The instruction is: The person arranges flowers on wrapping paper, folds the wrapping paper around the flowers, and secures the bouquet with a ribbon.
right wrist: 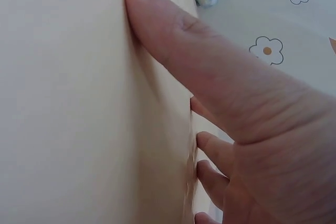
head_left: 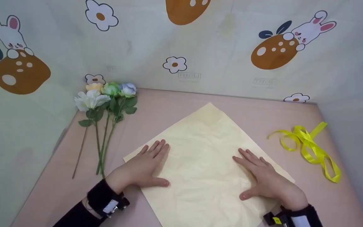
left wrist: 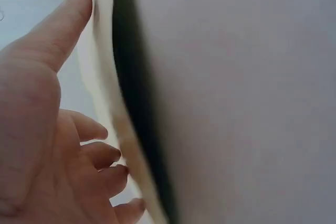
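A large sheet of pale yellow wrapping paper (head_left: 200, 164) lies flat on the table with one corner pointing to the back. My left hand (head_left: 146, 167) rests on its left side, fingers spread and thumb pointing inward. On the right side of the sheet rests my right hand (head_left: 263, 178), its fingers also extended. In the left wrist view the left fingertips (left wrist: 116, 178) touch the paper (left wrist: 107, 77) near its edge. The right wrist view has the right thumb (right wrist: 152, 3) against the paper (right wrist: 63, 103). Neither hand grips anything.
Artificial flowers (head_left: 93, 100) in white, peach, green and blue lie at the left, stems toward me. A loosely tangled yellow ribbon (head_left: 310, 151) lies at the right. A printed cloth (head_left: 225, 47) stands behind and around the pink tabletop (head_left: 169, 97).
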`<state>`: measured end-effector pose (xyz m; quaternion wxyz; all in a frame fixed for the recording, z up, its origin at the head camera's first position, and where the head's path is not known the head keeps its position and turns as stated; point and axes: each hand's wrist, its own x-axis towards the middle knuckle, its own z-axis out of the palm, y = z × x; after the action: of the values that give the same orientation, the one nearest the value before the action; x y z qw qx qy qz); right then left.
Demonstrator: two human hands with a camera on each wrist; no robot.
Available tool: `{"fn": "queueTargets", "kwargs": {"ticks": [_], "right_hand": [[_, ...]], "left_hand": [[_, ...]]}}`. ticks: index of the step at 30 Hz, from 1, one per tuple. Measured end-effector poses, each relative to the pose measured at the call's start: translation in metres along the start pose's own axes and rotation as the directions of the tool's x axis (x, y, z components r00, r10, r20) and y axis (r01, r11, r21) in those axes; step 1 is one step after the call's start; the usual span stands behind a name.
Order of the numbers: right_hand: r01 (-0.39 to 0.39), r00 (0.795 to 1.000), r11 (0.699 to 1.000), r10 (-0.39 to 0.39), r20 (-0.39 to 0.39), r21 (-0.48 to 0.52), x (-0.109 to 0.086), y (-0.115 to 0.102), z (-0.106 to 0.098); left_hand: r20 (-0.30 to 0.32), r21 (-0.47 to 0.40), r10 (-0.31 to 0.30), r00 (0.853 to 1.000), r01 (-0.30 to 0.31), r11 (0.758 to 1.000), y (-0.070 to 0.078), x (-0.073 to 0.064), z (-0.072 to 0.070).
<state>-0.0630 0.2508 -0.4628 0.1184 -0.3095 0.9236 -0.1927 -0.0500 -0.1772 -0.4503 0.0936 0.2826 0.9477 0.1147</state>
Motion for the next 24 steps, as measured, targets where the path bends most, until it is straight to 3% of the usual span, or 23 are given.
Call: {"fn": "queueTargets", "kwargs": {"ticks": [3, 5, 8, 11, 12, 14, 15, 18, 24], "right_hand": [[-0.014, 1.000, 1.000, 0.014, 0.004, 0.002, -0.001, 0.000, 0.000], [-0.026, 1.000, 1.000, 0.025, 0.007, 0.013, -0.003, 0.000, 0.000], [-0.040, 0.999, 0.999, 0.040, 0.010, 0.025, -0.004, -0.001, -0.001], [-0.040, 0.999, 0.999, 0.040, 0.009, 0.030, -0.003, -0.001, -0.001], [-0.039, 0.999, 0.999, 0.039, 0.008, 0.028, -0.003, -0.002, -0.001], [-0.028, 1.000, 0.999, 0.028, -0.003, 0.033, -0.003, -0.002, 0.000], [-0.023, 1.000, 0.999, 0.024, -0.008, 0.035, -0.003, -0.002, 0.000], [-0.012, 0.999, 0.999, 0.013, -0.035, 0.029, -0.003, -0.003, -0.001], [-0.014, 0.988, 1.000, 0.016, -0.153, 0.014, 0.002, 0.001, -0.007]], "left_hand": [[-0.104, -0.056, -0.101, 0.990, 0.095, 0.994, -0.009, -0.002, -0.014], [-0.205, -0.081, -0.191, 0.960, 0.178, 0.981, -0.021, -0.004, -0.026], [-0.347, -0.122, -0.331, 0.878, 0.307, 0.944, -0.046, -0.011, -0.044], [-0.435, -0.135, -0.427, 0.793, 0.411, 0.902, -0.073, -0.019, -0.053], [-0.453, -0.138, -0.449, 0.770, 0.438, 0.889, -0.081, -0.022, -0.054], [-0.467, -0.137, -0.482, 0.741, 0.478, 0.868, -0.093, -0.028, -0.053], [-0.471, -0.139, -0.492, 0.732, 0.490, 0.861, -0.098, -0.030, -0.052], [-0.453, -0.170, -0.516, 0.727, 0.498, 0.851, -0.105, -0.034, -0.049], [-0.381, -0.172, -0.545, 0.747, 0.522, 0.835, -0.109, -0.033, -0.045]]}}
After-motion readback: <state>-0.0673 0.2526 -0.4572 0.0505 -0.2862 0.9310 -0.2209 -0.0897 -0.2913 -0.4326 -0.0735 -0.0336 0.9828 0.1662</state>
